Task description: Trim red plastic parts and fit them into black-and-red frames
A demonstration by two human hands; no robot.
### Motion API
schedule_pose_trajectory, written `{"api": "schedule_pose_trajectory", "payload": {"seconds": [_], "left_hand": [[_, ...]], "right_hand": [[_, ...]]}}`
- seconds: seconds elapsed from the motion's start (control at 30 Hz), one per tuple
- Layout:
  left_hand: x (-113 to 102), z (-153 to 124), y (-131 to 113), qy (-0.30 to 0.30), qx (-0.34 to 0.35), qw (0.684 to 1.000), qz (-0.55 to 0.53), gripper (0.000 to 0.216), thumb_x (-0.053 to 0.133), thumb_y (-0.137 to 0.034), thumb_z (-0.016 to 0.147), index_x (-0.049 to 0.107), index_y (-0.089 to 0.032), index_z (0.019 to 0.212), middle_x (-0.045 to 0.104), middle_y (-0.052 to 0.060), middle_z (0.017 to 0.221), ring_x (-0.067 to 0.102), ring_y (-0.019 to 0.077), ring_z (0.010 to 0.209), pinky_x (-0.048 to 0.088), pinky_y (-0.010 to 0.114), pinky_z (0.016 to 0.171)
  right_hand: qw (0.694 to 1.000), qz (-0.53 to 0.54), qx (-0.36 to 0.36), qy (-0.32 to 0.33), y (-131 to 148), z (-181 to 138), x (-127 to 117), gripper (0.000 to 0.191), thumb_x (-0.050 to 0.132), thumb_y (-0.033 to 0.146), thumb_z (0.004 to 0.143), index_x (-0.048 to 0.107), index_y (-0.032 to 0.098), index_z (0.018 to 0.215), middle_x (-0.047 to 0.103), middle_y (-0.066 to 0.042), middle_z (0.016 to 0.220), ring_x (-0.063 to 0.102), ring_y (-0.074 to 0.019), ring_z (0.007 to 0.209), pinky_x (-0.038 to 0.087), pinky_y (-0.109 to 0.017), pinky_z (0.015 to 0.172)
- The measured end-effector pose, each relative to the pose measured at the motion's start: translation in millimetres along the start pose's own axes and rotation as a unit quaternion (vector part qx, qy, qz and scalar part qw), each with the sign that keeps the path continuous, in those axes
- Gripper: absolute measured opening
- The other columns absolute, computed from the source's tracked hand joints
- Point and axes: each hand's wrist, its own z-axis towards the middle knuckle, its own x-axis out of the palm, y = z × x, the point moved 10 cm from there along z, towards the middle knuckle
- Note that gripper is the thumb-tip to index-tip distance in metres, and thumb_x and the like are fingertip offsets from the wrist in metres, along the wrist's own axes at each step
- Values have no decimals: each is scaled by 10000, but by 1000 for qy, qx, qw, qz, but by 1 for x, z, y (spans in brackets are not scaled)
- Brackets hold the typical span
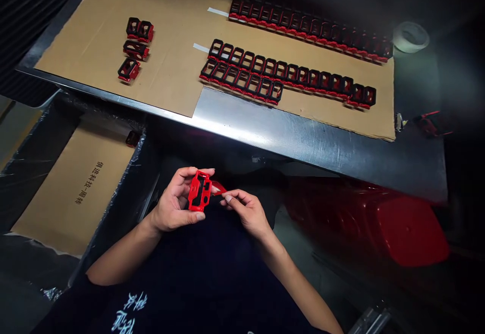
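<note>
Fingers of the bare left hand (172, 205) were clamped around a red plastic rectangular frame (195, 191), held below the front edge of the steel counter (288, 142). The bare right hand's (246, 212) fingers pinched a thin red plastic tab (219, 188) beside it.

Head-worn view, facing down onto left hand (174, 197) and right hand (244, 210)

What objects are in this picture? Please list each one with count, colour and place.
Frames: many, black and red, three rows plus four at left, on cardboard.
Cardboard sheet: one, tan, on table.
Steel table: one, silver, ahead.
Tape roll: one, pale, far right.
Printed cardboard: one, tan, lower left.
Plastic container: one, red, lower right.
Red frame: one, red, in left hand.
Red strip: one, red, at right fingers.
Left hand: one, holding frame.
Right hand: one, pinching strip.
</note>
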Motion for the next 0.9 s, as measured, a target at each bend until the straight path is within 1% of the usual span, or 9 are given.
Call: {"api": "schedule_pose_trajectory", "payload": {"seconds": [0.4, 0.5, 0.53, 0.6, 0.63, 0.67, 0.7, 0.8, 0.9], "left_hand": [[-22, -9, 4, -75, -8, 992, -99, 659, 862, -271, 730, 506, -343, 1280, 527, 103, 1501, 706, 236, 1081, 584, 389, 914], [-47, -15, 1, -120, -7, 989, -86, 662, 872, -312, 699, 506, -336, 1249, 565, 98, 1457, 717, 233, 1039, 583, 387, 894], [-66, -18, -2, -153, -6, 986, -66, 681, 878, -361, 677, 497, -332, 1240, 586, 101, 1427, 724, 238, 1010, 586, 398, 881], [-126, -27, -10, -259, -26, 965, 19, 734, 854, -520, 642, 467, -329, 1235, 621, 97, 1361, 732, 242, 954, 593, 412, 847], [-166, -36, -15, -339, -58, 934, 97, 729, 804, -601, 661, 453, -320, 1236, 633, 95, 1328, 732, 238, 943, 598, 399, 823], [-208, -48, -19, -418, -122, 878, 200, 675, 702, -660, 743, 430, -324, 1262, 644, 71, 1295, 728, 207, 950, 598, 357, 813], [-244, -54, -24, -457, -162, 840, 244, 614, 634, -622, 831, 398, -313, 1305, 635, 71, 1288, 719, 185, 965, 591, 335, 815], [-329, -63, -27, -506, -268, 751, 329, 468, 541, -478, 964, 425, -204, 1326, 651, 84, 1143, 687, 136, 818, 575, 293, 707], [-375, -58, -10, -468, -380, 679, 419, 384, 576, -440, 970, 582, -143, 1214, 666, 80, 1073, 669, 166, 847, 589, 343, 732]], "right_hand": [[1000, 2, 3, 4, -5, 7, 3, 418, 791, 561, 754, 769, 165, 885, 758, -68, 802, 660, -177, 752, 510, -306, 751], [1000, -1, 11, 6, -6, 8, 4, 424, 800, 566, 741, 772, 168, 884, 759, -71, 799, 663, -184, 758, 513, -311, 754], [1000, -3, 13, 4, -7, 8, 3, 427, 801, 567, 739, 773, 169, 892, 760, -72, 802, 664, -186, 760, 514, -312, 755], [1000, -9, 14, 1, -8, 9, 1, 435, 798, 570, 744, 775, 170, 915, 763, -76, 815, 666, -189, 772, 515, -315, 764], [1000, -13, 12, 0, -8, 10, 0, 440, 796, 574, 747, 776, 170, 922, 764, -78, 820, 666, -190, 778, 515, -316, 768], [1000, -17, 10, -1, -9, 10, -1, 445, 793, 578, 749, 777, 170, 926, 765, -79, 823, 665, -190, 780, 514, -316, 770], [1000, -20, 9, -1, -9, 10, -2, 450, 790, 583, 750, 777, 170, 927, 765, -79, 825, 663, -189, 780, 513, -316, 770], [1000, -21, 6, 1, -11, 11, 0, 465, 792, 598, 741, 776, 168, 916, 762, -78, 819, 657, -187, 773, 513, -314, 767], [1000, -7, 5, 0, -12, 11, 2, 482, 803, 608, 719, 773, 165, 906, 761, -79, 817, 663, -190, 775, 518, -314, 769]]}}
